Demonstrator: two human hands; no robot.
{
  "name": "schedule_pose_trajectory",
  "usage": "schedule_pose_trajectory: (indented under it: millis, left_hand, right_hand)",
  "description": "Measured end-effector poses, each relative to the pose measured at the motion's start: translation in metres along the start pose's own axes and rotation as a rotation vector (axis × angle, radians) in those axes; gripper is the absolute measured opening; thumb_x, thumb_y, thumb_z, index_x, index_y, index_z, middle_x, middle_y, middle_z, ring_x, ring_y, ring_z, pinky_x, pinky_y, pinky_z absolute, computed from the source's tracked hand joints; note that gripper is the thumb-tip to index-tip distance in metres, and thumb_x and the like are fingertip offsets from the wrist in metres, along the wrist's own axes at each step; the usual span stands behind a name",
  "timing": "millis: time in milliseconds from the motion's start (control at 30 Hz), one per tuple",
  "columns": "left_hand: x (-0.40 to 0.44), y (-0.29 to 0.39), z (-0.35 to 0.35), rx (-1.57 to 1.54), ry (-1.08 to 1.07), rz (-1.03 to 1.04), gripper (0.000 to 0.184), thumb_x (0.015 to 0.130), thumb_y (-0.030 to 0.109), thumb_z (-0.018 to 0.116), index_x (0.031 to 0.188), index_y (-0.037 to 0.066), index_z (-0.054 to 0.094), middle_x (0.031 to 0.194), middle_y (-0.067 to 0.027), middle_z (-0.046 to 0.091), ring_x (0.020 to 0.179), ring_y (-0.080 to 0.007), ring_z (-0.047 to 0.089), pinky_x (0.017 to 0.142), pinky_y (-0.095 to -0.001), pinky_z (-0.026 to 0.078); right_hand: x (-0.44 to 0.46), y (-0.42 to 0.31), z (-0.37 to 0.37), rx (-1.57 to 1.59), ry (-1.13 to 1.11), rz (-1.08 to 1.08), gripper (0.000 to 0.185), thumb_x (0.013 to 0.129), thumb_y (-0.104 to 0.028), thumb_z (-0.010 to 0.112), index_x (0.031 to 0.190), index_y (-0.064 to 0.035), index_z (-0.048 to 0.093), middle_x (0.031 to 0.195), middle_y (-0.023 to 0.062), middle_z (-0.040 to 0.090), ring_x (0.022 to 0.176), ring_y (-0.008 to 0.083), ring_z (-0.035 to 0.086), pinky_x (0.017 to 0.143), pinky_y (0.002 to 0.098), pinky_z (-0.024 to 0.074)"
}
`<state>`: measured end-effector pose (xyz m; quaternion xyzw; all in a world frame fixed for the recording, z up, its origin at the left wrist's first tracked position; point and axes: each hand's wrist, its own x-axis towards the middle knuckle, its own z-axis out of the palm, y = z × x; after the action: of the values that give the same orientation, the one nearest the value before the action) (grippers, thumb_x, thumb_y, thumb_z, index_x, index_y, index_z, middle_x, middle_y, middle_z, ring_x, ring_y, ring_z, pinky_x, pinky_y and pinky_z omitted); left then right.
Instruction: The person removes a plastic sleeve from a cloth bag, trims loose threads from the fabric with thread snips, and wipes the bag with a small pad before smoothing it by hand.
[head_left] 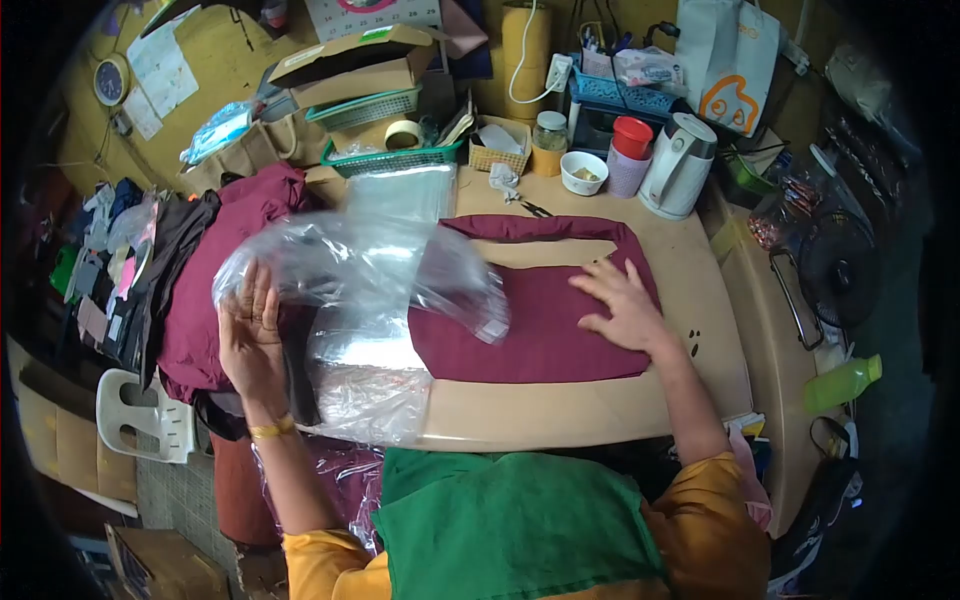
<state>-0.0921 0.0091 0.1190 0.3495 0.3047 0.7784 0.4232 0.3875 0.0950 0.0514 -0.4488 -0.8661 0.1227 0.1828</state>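
A folded maroon garment [530,330] with a strap-like upper band lies on the table. My right hand [625,305] rests on its right part, fingers spread. My left hand [252,325] is raised at the left, palm towards me, with its fingers at one end of a clear plastic bag [340,255]. The bag billows in an arc to the right, its far end over the garment's left part. Exactly how the fingers grip it is hard to see. Under it lies a stack of flat clear plastic bags [375,350], partly covered.
A heap of maroon clothing [235,250] stands left of the table. Along the back are a green basket [345,165], pliers [535,209], a white bowl [583,174], a purple cup [627,172] and a white kettle [680,165]. A white plastic chair [150,420] is at lower left.
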Motion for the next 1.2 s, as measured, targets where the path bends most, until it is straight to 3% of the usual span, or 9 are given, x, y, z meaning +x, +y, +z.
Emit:
schedule_pose_trajectory:
  millis: [100,200,367,633,867,967,1033,1067,1200]
  left_hand:
    - [-0.036,-0.056,0.058,0.194,-0.124,0.045,0.040,0.104,0.025,0.044,0.129,-0.005,0.049,0.148,-0.0277,0.040,0.139,-0.0380,0.038,0.114,-0.0480,0.033]
    - [-0.092,-0.173,0.074,1.224,-0.386,0.275,0.044,0.098,0.028,0.053,0.123,-0.008,0.049,0.129,-0.0299,0.053,0.126,-0.0454,0.047,0.115,-0.0564,0.022]
    - [-0.084,-0.213,0.069,1.509,-0.539,0.275,0.033,0.094,0.028,0.059,0.102,-0.003,0.049,0.082,-0.0241,0.062,0.093,-0.0433,0.060,0.112,-0.0651,0.015]
    - [-0.100,-0.213,0.137,1.549,-0.614,0.239,0.047,0.093,0.040,0.058,0.106,-0.005,0.053,0.093,-0.0237,0.062,0.101,-0.0421,0.060,0.110,-0.0693,0.013]
    - [-0.086,-0.244,0.102,1.601,-0.682,0.268,0.081,0.082,0.069,0.059,0.110,-0.006,0.048,0.093,-0.0231,0.064,0.097,-0.0395,0.063,0.109,-0.0712,0.014]
    - [-0.084,-0.239,0.101,1.576,-0.720,0.235,0.080,0.076,0.070,0.064,0.105,-0.003,0.049,0.089,-0.0238,0.063,0.097,-0.0400,0.062,0.110,-0.0714,0.014]
    - [-0.082,-0.236,0.100,1.579,-0.746,0.239,0.083,0.074,0.073,0.064,0.105,-0.003,0.049,0.090,-0.0242,0.063,0.098,-0.0399,0.062,0.110,-0.0708,0.014]
    - [-0.083,-0.234,0.100,1.573,-0.774,0.246,0.087,0.071,0.075,0.065,0.105,-0.003,0.048,0.091,-0.0246,0.063,0.098,-0.0398,0.062,0.110,-0.0703,0.014]
    - [-0.089,-0.224,0.088,1.569,-0.881,0.195,0.086,0.076,0.067,0.066,0.116,-0.006,0.046,0.099,-0.0258,0.065,0.103,-0.0413,0.061,0.113,-0.0677,0.011]
  right_hand:
    - [-0.013,-0.002,0.045,-0.136,-0.158,0.129,0.066,0.088,-0.049,0.064,0.146,-0.0238,0.046,0.159,0.0184,0.024,0.148,0.0391,0.016,0.116,0.0662,0.0012]
    - [-0.021,-0.019,0.064,-0.197,-0.139,0.193,0.071,0.089,-0.056,0.059,0.150,-0.0263,0.039,0.160,0.0182,0.019,0.148,0.0414,0.012,0.112,0.0712,-0.0001]
    - [-0.048,-0.036,0.069,-0.192,-0.142,0.378,0.074,0.091,-0.062,0.051,0.153,-0.0260,0.033,0.162,0.0175,0.013,0.149,0.0428,0.006,0.110,0.0742,-0.0010]
    - [-0.047,-0.074,0.080,-0.185,-0.120,0.649,0.080,0.092,-0.064,0.047,0.155,-0.0203,0.026,0.162,0.0213,0.006,0.148,0.0468,-0.003,0.108,0.0760,0.0001]
    - [-0.105,-0.073,-0.008,0.102,-0.420,0.132,0.064,0.089,-0.040,0.063,0.145,-0.0156,0.044,0.160,0.0186,0.021,0.149,0.0401,0.011,0.112,0.0723,0.0013]
    - [-0.139,-0.057,0.001,-0.115,-0.278,0.156,0.051,0.078,-0.018,0.069,0.128,-0.0120,0.059,0.152,0.0160,0.037,0.146,0.0364,0.024,0.113,0.0709,0.0083]
    - [-0.148,-0.025,0.042,-0.231,0.131,0.014,0.042,0.069,-0.008,0.069,0.110,-0.0101,0.065,0.137,0.0143,0.051,0.139,0.0335,0.039,0.111,0.0720,0.0164]
    - [-0.137,-0.026,0.043,-0.301,0.273,-0.036,0.029,0.069,-0.006,0.067,0.098,-0.0093,0.068,0.121,0.0092,0.061,0.124,0.0274,0.053,0.109,0.0670,0.0265]
    - [-0.072,-0.032,0.018,-0.158,0.423,-0.240,0.019,0.072,-0.005,0.064,0.089,-0.0091,0.068,0.094,0.0042,0.065,0.095,0.0233,0.061,0.098,0.0506,0.0411]
